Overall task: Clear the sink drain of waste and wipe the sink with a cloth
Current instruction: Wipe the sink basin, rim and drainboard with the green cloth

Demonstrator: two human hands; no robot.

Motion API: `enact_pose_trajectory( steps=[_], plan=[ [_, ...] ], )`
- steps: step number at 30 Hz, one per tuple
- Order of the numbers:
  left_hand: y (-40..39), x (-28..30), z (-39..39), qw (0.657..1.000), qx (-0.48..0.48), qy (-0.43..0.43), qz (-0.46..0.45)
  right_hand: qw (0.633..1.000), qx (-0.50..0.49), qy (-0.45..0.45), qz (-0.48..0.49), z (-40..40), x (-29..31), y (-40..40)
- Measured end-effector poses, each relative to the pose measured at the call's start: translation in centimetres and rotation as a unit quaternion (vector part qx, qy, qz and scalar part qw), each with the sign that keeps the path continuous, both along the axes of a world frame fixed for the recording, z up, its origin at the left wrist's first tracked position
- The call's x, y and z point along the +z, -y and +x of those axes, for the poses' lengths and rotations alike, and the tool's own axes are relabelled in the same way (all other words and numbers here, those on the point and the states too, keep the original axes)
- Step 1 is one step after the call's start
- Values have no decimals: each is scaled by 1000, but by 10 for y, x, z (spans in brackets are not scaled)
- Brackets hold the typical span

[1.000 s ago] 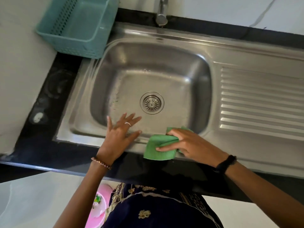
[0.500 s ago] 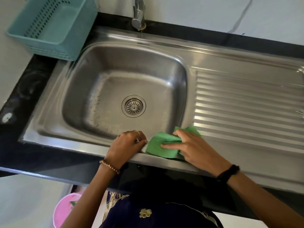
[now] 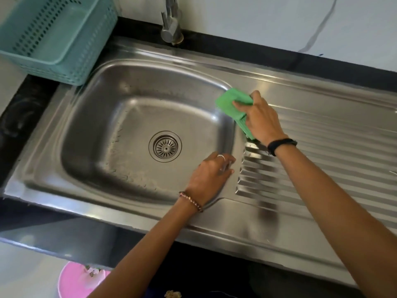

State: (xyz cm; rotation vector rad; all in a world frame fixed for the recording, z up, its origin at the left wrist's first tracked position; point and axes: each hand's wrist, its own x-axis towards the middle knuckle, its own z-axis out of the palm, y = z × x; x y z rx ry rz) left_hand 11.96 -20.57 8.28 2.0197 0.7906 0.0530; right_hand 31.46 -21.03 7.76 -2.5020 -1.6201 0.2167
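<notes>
The steel sink (image 3: pixel 64 130) has a round drain strainer (image 3: pixel 165 146) in the middle of its basin; no waste shows on the strainer. My right hand (image 3: pixel 261 119) presses a folded green cloth (image 3: pixel 229 101) on the sink's rim at the basin's far right corner, beside the ribbed drainboard (image 3: pixel 335 151). My left hand (image 3: pixel 211 177) rests on the basin's right edge near the front, fingers curled over the rim with nothing in them that I can see.
A teal perforated basket (image 3: pixel 53 37) stands at the back left on the black counter (image 3: pixel 19 108). The tap (image 3: pixel 170 20) rises behind the basin. A pink bin (image 3: pixel 79 280) with scraps sits on the floor below the counter's front edge.
My right hand has slid the green cloth from the front rim up along the basin's right edge to the far corner. My left hand has shifted right along the rim.
</notes>
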Motion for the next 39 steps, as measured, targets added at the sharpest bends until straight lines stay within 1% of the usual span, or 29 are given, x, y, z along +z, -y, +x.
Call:
enact_pose_trajectory(
  steps=[2, 6, 10, 16, 21, 23, 25, 28, 32, 35, 37, 39],
  plan=[
    [-3, -2, 6, 1000, 1, -3, -5, 1000, -23, 9, 2, -6, 1, -3],
    [-9, -9, 11, 1000, -2, -8, -11, 997, -68, 37, -9, -37, -1, 28],
    [-11, -15, 14, 1000, -7, -5, 3, 994, -101, 36, -29, -51, -4, 43],
    [-23, -18, 19, 999, -30, -21, 27, 993, -109, 17, -43, -25, -3, 2],
    [-35, -23, 11, 994, -75, -55, 56, 994, -100, 34, -38, -8, -2, -33],
    [-44, -25, 4, 993, -77, -67, 68, 994, -97, 39, -32, -6, -3, -46],
    [-58, -27, -7, 991, -63, -79, 87, 996, -84, 31, -25, -7, -5, -65],
    [-88, -27, -31, 982, -32, -108, 152, 997, -69, 4, -14, -12, -6, -99],
    [-146, -29, -85, 962, 61, -162, 209, 999, -54, -2, 6, -32, -15, -136],
    [-181, -31, -127, 939, 112, -208, 249, 998, -54, -20, 26, -52, -18, -160],
    [-199, -30, -152, 928, 140, -228, 258, 998, -39, -49, 26, -73, -14, -186],
    [-211, -28, -171, 925, 169, -234, 245, 995, -25, -91, 14, -95, -9, -221]
  ],
)
